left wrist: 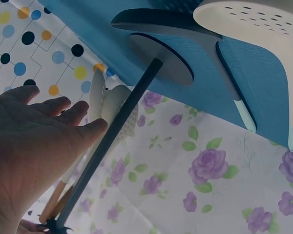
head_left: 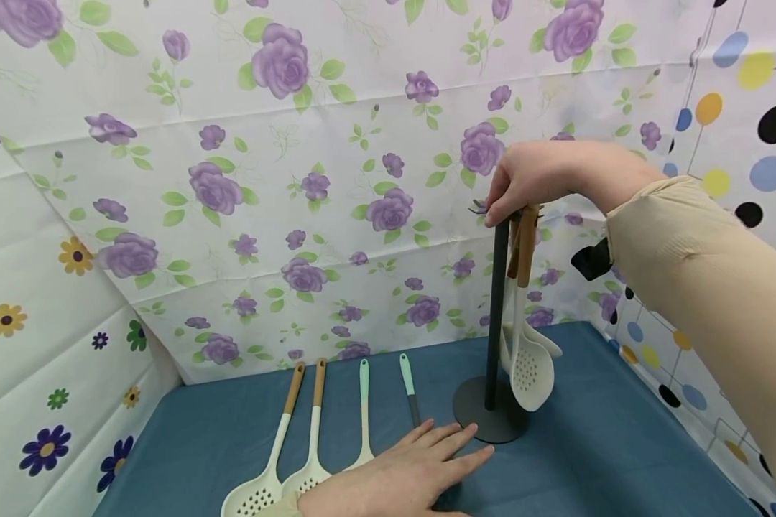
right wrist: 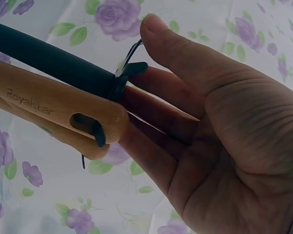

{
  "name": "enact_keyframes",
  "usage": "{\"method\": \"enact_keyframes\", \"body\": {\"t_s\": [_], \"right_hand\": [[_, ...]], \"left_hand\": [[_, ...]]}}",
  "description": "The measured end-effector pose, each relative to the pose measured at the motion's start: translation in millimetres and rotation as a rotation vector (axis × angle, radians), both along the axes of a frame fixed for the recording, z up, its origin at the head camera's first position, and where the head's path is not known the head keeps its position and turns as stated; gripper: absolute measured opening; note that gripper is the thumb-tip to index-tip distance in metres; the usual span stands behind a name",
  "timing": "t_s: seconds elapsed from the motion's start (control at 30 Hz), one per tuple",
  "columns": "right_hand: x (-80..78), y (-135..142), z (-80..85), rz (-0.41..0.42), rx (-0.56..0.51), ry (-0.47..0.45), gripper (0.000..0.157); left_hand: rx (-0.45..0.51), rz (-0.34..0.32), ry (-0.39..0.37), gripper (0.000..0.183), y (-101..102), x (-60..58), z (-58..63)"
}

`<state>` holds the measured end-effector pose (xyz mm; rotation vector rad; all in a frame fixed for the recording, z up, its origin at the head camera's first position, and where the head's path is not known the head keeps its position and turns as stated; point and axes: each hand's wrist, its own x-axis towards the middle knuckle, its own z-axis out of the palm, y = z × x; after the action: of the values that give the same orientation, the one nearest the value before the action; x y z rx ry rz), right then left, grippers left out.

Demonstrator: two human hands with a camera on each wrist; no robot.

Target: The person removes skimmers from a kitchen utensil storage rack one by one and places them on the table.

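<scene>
My right hand holds the top of a dark upright utensil stand, its fingers around the hook ring and its thumb by one hook. From that ring hang a white slotted spoon and another white utensil partly behind it, both by wooden handles. Low over the table, my left hand is spread with straight fingers, left of the stand's round base. It hides part of a dark grey utensil with a mint handle end. Next to that lies a white perforated utensil, also mint-handled.
Two white slotted utensils with wooden handles, one farther left and one nearer, lie on the blue table. A flowered cloth stands behind the table, and a dotted cloth borders the right side.
</scene>
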<state>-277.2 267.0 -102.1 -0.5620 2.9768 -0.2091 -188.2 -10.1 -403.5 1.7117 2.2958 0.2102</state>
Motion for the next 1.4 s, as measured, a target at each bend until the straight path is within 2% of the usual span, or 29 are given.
{"method": "enact_keyframes", "body": {"t_s": [0.13,0.27,0.37,0.77,0.9,1.1,1.27,1.4], "right_hand": [[-0.8,-1.7,-2.2,-0.021,0.034,0.044,0.033],[-2.3,0.5,-5.5,-0.037,0.095,0.120,0.052],[-2.9,5.0,-7.2,-0.066,0.114,0.154,0.058],[-6.4,7.6,-6.9,-0.167,0.118,0.193,0.061],[-7.7,2.2,-9.3,-0.226,0.130,0.219,0.060],[-6.6,-5.3,-14.0,-0.319,0.080,0.264,0.053],[-7.3,-8.8,-14.9,-0.338,0.078,0.281,0.052],[-6.5,-9.3,-13.0,-0.324,0.082,0.245,0.049]], "left_hand": [[-0.001,-0.006,-0.016,0.073,-0.4,0.4,-1.2],[0.003,-0.012,-0.026,0.076,-1.7,1.6,-2.5],[0.007,-0.012,-0.028,0.079,-2.4,2.3,-3.3],[0.010,-0.023,-0.033,0.071,-1.0,0.3,-5.2],[0.016,-0.024,-0.045,0.073,-1.4,0.7,-5.6],[0.015,-0.019,-0.075,0.076,-2.1,0.8,-5.7],[0.000,-0.010,-0.075,0.075,-1.1,1.3,-5.9],[-0.004,0.003,-0.059,0.073,0.5,1.0,-6.0]]}}
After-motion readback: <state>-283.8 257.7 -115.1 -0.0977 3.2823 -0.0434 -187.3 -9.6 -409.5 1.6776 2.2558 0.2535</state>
